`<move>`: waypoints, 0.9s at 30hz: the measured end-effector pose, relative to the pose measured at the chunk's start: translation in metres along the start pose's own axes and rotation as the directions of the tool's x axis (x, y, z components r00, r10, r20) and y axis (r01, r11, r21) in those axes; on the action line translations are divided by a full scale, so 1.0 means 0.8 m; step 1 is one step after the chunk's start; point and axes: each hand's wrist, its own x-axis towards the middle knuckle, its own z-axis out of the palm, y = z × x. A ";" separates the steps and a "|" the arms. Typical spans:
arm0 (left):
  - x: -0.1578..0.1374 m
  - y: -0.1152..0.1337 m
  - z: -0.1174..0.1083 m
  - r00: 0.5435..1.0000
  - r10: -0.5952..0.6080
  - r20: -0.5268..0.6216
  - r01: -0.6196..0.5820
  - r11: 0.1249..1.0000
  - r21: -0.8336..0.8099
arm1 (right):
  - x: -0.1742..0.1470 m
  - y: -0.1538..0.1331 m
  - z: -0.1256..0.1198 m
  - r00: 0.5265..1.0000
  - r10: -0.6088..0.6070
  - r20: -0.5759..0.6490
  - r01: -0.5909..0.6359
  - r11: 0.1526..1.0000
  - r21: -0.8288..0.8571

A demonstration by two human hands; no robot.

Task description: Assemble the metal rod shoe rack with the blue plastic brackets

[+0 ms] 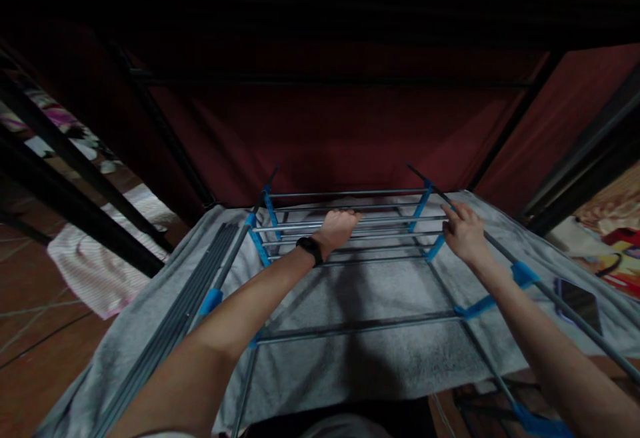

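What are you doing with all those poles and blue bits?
A person is reaching into a rack of grey metal rods joined by blue plastic connectors. The left hand, with a black watch on its wrist, rests on the far crossbars. The right hand touches the long right-side rod. The rack sits on a grey cloth, with spare rods bundled at the left and a phone at the right.

A grey cloth (pixel 350 365) covers the surface, bearing a tube frame (pixel 350 228), loose rods (pixel 200 291) and a phone (pixel 580 301)

I can read no text, label, brand or number anywhere here; everything around me is too dark and blurred.
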 end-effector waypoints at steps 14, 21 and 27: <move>-0.027 -0.029 0.009 1.000 0.014 0.003 -0.014 0.995 0.102 | -0.001 -0.181 0.040 0.937 -0.348 0.039 0.327 0.909 0.260; -0.049 -0.042 -0.005 1.000 -0.013 0.007 0.012 0.991 0.133 | 0.021 -0.197 0.049 0.894 -0.434 0.111 0.391 0.878 0.276; -0.091 -0.118 -0.063 0.971 -0.210 -0.116 0.216 0.976 0.043 | 0.024 -0.192 0.047 0.878 -0.462 0.123 0.411 0.861 0.300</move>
